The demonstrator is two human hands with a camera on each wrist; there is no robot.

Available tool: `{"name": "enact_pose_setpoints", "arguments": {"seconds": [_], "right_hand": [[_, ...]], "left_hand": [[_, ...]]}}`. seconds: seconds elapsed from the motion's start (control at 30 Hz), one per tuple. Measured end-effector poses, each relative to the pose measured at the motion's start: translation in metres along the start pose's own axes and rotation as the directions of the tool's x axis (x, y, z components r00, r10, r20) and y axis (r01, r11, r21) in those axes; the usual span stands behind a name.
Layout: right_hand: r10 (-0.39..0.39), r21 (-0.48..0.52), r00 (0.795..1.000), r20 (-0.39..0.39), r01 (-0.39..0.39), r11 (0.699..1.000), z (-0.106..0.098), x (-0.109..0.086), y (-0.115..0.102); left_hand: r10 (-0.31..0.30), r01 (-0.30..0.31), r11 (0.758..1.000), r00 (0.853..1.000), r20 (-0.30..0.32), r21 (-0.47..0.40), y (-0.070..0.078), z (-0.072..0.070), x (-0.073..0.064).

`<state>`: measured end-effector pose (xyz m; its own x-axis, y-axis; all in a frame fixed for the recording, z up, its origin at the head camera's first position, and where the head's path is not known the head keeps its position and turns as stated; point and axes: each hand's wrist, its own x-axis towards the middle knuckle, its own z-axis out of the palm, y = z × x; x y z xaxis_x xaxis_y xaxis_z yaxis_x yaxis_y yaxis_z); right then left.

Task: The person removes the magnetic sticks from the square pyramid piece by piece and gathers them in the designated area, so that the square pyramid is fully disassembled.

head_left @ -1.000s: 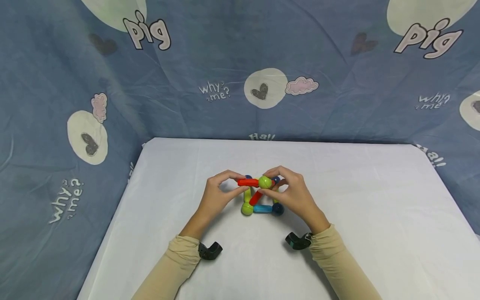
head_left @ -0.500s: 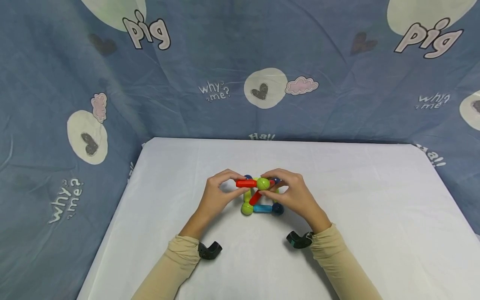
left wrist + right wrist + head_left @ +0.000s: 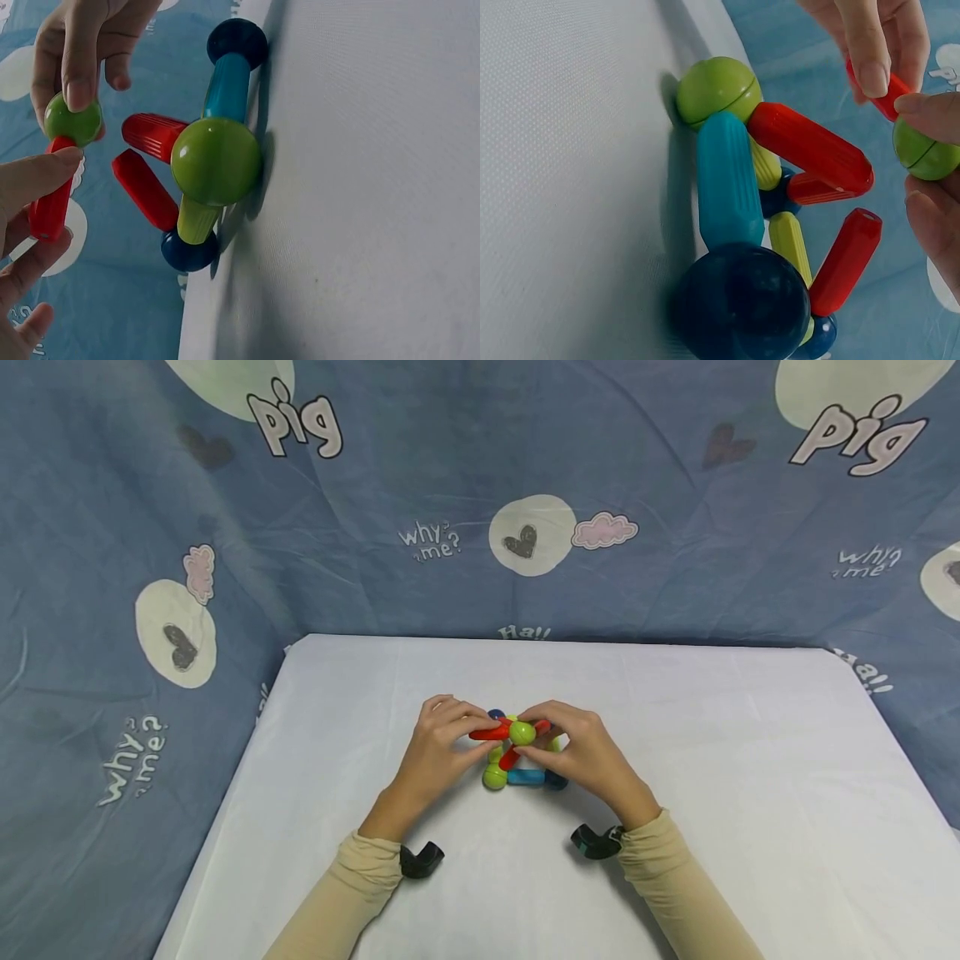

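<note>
My left hand point(image 3: 438, 743) pinches a red magnetic rod point(image 3: 49, 208) between thumb and fingers. The right hand point(image 3: 585, 752) grips a light green ball point(image 3: 522, 732), which sits at the inner end of that rod. Both pieces are held up over a frame of magnetic rods and balls on the table. At its front left corner is another green ball point(image 3: 216, 161), joined by a blue rod point(image 3: 730, 180) to a dark blue ball point(image 3: 742, 300). Yellow-green rods point(image 3: 790, 244) form the sides. Several red rods point(image 3: 810, 148) slant upward from the corners, their upper ends close together.
A white cloth covers the table point(image 3: 750, 793), with a blue printed curtain point(image 3: 465, 460) behind and at the left. Black wrist cameras point(image 3: 422, 860) stick out inward from both sleeves, low over the table.
The green ball and its red rod have shifted slightly left and nearer the person. The left fingers have moved farther over the rod, while the frame on the table stays put.
</note>
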<state>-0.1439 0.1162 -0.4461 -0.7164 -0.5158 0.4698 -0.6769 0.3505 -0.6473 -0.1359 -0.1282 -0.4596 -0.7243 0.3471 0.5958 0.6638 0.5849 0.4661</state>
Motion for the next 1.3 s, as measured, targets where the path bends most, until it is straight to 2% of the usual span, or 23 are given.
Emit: {"name": "enact_pose_setpoints", "arguments": {"seconds": [0.4,0.8,1.13,1.2,1.3], "right_hand": [[0.016,-0.026,1.000,0.013,-0.015,1.000,-0.001,-0.001,0.001],[0.022,-0.005,1.000,0.022,-0.022,1.000,-0.002,-0.001,0.001],[0.025,-0.006,0.999,0.031,-0.025,1.000,-0.004,-0.002,0.001],[0.029,-0.020,1.000,0.007,-0.029,0.999,-0.009,-0.002,0.004],[0.053,-0.036,0.996,-0.078,-0.056,0.998,-0.023,-0.006,0.009]], "left_hand": [[0.005,-0.005,1.000,1.000,0.000,0.007,0.000,-0.001,0.000],[-0.011,0.010,1.000,0.999,0.042,0.023,0.001,-0.005,0.001],[-0.017,0.016,0.999,0.999,0.045,0.029,0.000,-0.007,0.001],[-0.032,0.031,0.999,0.999,0.036,0.040,-0.005,-0.012,0.001],[-0.085,0.085,0.995,0.996,-0.009,0.051,-0.017,-0.025,0.000]]}}
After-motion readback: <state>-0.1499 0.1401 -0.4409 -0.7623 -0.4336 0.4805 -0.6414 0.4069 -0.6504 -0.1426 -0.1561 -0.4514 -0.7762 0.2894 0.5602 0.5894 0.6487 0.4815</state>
